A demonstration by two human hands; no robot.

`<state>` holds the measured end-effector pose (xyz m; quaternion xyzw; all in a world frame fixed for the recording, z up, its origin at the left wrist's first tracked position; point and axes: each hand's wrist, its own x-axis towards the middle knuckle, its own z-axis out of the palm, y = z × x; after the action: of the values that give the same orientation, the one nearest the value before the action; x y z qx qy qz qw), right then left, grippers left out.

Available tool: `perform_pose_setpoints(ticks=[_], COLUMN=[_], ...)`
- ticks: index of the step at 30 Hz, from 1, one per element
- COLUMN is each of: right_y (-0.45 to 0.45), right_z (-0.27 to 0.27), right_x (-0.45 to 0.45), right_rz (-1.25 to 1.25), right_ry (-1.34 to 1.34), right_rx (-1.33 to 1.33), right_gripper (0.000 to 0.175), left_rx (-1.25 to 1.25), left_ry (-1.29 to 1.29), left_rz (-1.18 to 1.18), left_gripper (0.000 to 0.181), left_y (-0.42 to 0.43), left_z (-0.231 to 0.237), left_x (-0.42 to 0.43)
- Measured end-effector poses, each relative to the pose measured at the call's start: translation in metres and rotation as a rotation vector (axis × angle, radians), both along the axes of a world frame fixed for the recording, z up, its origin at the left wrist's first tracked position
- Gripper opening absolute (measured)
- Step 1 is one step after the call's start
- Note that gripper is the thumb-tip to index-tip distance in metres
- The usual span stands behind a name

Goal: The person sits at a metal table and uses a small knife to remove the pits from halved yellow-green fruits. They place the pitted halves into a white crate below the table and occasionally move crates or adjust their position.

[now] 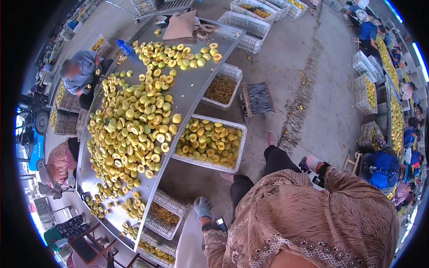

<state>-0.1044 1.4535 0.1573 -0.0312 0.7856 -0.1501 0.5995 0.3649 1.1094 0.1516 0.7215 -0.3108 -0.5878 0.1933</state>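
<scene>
My left hand (203, 207), in a pale grey-blue glove, hangs low beside a white sheet-like item (191, 239). Its fingers are loosely bent, and I see nothing held in them. My right hand (309, 163) is out to my right, with dark purple and pale pink covering; its fingers are too unclear to read. Before me stands a metal-topped table (187, 85) heaped with halved yellow-green stone fruit (134, 124). A white plastic crate (243, 144) full of fruit halves sticks out from under its near edge. Neither hand touches the fruit.
A low woven stool (258, 99) stands on the concrete floor. Crates of fruit scraps (219, 89) sit by the table. A blue bottle (125, 48) and brown cardboard (181, 25) lie on it. One worker (78, 72) sits opposite; others line a table (396, 120) to my right.
</scene>
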Motion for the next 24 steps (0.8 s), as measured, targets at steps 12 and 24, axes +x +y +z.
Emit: perform_pose_setpoints(ticks=[12, 24], right_y=[0.008, -0.038], right_z=[-0.033, -0.031], right_x=[-0.164, -0.357], right_rz=[-0.163, -0.237], right_ry=[-0.007, -0.048], right_rx=[-0.202, -0.211], right_gripper=[0.043, 0.085], left_rx=[0.008, 0.030], left_ry=[-0.159, -0.252], left_rz=[0.070, -0.240], left_gripper=[0.037, 0.042], left_y=[0.061, 0.126], left_z=[0.008, 0.016], left_x=[-0.124, -0.249])
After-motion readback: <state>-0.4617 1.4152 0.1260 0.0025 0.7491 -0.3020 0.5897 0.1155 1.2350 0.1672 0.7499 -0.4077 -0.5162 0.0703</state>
